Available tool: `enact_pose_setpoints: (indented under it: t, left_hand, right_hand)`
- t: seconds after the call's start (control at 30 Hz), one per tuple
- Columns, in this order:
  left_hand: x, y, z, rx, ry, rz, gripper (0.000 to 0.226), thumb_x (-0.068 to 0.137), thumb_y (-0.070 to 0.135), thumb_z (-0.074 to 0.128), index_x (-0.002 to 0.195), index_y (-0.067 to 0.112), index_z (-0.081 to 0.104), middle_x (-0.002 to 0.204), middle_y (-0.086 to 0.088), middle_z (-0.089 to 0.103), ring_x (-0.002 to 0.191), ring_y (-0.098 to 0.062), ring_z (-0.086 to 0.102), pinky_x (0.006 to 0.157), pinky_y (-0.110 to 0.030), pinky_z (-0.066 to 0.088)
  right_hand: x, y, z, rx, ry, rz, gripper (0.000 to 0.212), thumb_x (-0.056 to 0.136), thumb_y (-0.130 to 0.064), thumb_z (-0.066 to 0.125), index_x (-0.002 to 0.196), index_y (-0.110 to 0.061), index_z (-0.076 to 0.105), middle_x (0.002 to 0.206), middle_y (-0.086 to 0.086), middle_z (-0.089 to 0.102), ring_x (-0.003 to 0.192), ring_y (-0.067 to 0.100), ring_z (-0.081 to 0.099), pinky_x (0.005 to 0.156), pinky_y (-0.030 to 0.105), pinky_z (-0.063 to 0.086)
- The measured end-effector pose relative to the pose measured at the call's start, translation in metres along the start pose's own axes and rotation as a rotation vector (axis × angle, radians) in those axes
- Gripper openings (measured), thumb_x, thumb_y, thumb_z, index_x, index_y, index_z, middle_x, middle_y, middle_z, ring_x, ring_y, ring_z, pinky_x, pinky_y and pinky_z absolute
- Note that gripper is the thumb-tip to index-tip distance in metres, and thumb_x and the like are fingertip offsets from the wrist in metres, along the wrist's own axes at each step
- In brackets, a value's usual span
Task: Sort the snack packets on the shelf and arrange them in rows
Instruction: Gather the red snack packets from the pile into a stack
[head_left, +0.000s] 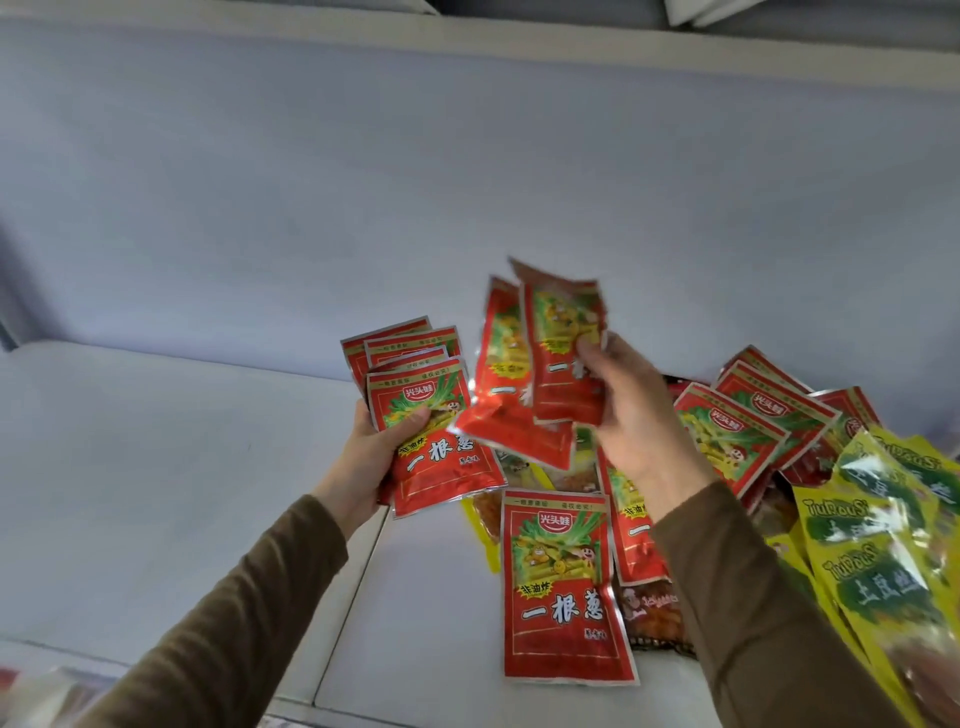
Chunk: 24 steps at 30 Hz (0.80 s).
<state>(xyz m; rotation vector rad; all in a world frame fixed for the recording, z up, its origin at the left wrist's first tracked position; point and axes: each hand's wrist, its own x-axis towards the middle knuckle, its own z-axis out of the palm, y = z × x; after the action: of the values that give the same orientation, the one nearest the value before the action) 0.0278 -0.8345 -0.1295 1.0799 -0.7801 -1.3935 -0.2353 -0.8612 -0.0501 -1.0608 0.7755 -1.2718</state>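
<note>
Red foil packets fill both hands: the left hand (371, 452) clamps a fanned stack (415, 410), the right hand (631, 415) pinches two more (540, 364). Gathering is under way; next, I judge, merge them, then reach the mixed pile (753, 431) right on the shelf (182, 467).

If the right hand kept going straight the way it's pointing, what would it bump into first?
The right hand, holding red packets, points up and toward the back. Nothing lies ahead but the pale back wall, so the packets would probably touch that first, though depth is hard to judge.
</note>
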Motion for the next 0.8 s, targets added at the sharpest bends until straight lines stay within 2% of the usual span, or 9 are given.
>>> enact_pose_setpoints:
  t: [0.03, 0.1, 0.3, 0.43, 0.57, 0.67, 0.8]
  left_hand:
    - [-0.001, 0.001, 0.0, -0.006, -0.007, 0.009, 0.071, 0.079, 0.028, 0.079, 0.141, 0.024, 0.045, 0.123, -0.014, 0.072, 0.101, -0.039, 0.074, 0.074, -0.046, 0.064]
    - [-0.003, 0.003, -0.002, -0.024, -0.009, 0.014, 0.066, 0.083, 0.031, 0.076, 0.141, 0.025, 0.044, 0.125, -0.015, 0.071, 0.103, -0.041, 0.073, 0.078, -0.049, 0.063]
    - [-0.013, 0.017, -0.023, -0.055, 0.053, -0.023, 0.059, 0.091, 0.05, 0.066, 0.141, 0.03, 0.042, 0.123, -0.015, 0.072, 0.102, -0.04, 0.074, 0.085, -0.055, 0.061]
    - [-0.025, 0.032, -0.05, -0.068, 0.026, -0.044, 0.08, 0.087, 0.072, 0.06, 0.144, 0.019, 0.047, 0.125, -0.018, 0.071, 0.11, -0.043, 0.071, 0.096, -0.059, 0.056]
    - [-0.039, 0.048, -0.088, -0.004, 0.04, -0.003, 0.084, 0.076, 0.061, 0.08, 0.14, 0.027, 0.037, 0.125, -0.014, 0.071, 0.104, -0.038, 0.074, 0.087, -0.054, 0.061]
    - [-0.049, 0.064, -0.129, 0.035, 0.051, -0.026, 0.092, 0.066, 0.05, 0.09, 0.137, 0.032, 0.034, 0.124, -0.01, 0.069, 0.097, -0.033, 0.076, 0.074, -0.043, 0.063]
    - [-0.056, 0.091, -0.194, 0.037, 0.087, -0.032, 0.091, 0.066, 0.038, 0.091, 0.136, 0.032, 0.033, 0.123, -0.01, 0.068, 0.093, -0.031, 0.077, 0.069, -0.04, 0.063]
  right_hand:
    - [0.001, 0.011, 0.011, -0.015, -0.012, 0.061, 0.037, 0.093, -0.026, 0.07, 0.122, -0.005, 0.063, 0.12, 0.019, 0.07, 0.108, 0.038, 0.069, 0.093, 0.05, 0.055]
    - [0.0, 0.033, 0.031, -0.07, -0.003, 0.127, 0.026, 0.091, -0.023, 0.071, 0.112, -0.009, 0.068, 0.11, 0.015, 0.075, 0.099, 0.033, 0.073, 0.087, 0.045, 0.056]
    - [-0.001, 0.079, 0.074, -0.171, 0.08, 0.115, 0.024, 0.088, -0.032, 0.075, 0.109, -0.02, 0.072, 0.097, 0.002, 0.079, 0.087, 0.021, 0.076, 0.069, 0.033, 0.058]
    - [-0.002, 0.107, 0.116, -0.118, 0.086, 0.137, 0.027, 0.087, -0.025, 0.077, 0.112, -0.018, 0.069, 0.1, 0.005, 0.078, 0.09, 0.024, 0.076, 0.076, 0.039, 0.06]
    - [-0.003, 0.133, 0.17, -0.091, 0.096, 0.126, 0.037, 0.086, -0.029, 0.078, 0.12, -0.02, 0.065, 0.108, 0.005, 0.075, 0.095, 0.026, 0.075, 0.084, 0.051, 0.061]
    - [-0.005, 0.153, 0.219, -0.104, 0.092, 0.1, 0.04, 0.088, -0.034, 0.076, 0.125, -0.026, 0.063, 0.111, -0.001, 0.074, 0.096, 0.021, 0.075, 0.084, 0.048, 0.061]
    - [-0.008, 0.179, 0.29, -0.109, 0.09, 0.133, 0.042, 0.089, -0.04, 0.074, 0.128, -0.032, 0.059, 0.117, -0.002, 0.071, 0.098, 0.02, 0.074, 0.084, 0.046, 0.062]
